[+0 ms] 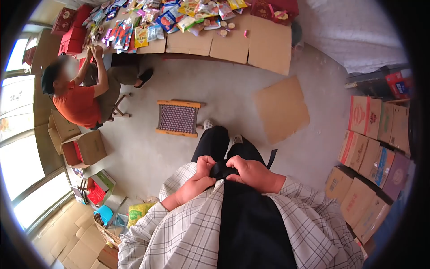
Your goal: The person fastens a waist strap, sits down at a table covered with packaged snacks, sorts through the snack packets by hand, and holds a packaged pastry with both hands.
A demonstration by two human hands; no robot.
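Note:
At my waist, my left hand [196, 181] and my right hand [254, 174] are closed on a bunched piece of black fabric [221, 170], one from each side. The fingers pinch it close together, and its exact kind is unclear. A loose black strap [272, 158] sticks out beyond my right hand. Under the hands hangs my open checked shirt [179, 233] over a black top [251, 228]. My black trousers [212, 143] show just past the fingers.
Ahead stands a low stool [178, 117] with a woven seat. Flat cardboard [282, 109] lies on the floor. A person in an orange shirt [79, 105] sits at the left by a table [228, 47] heaped with snack packets [165, 20]. Stacked boxes [363, 148] line the right.

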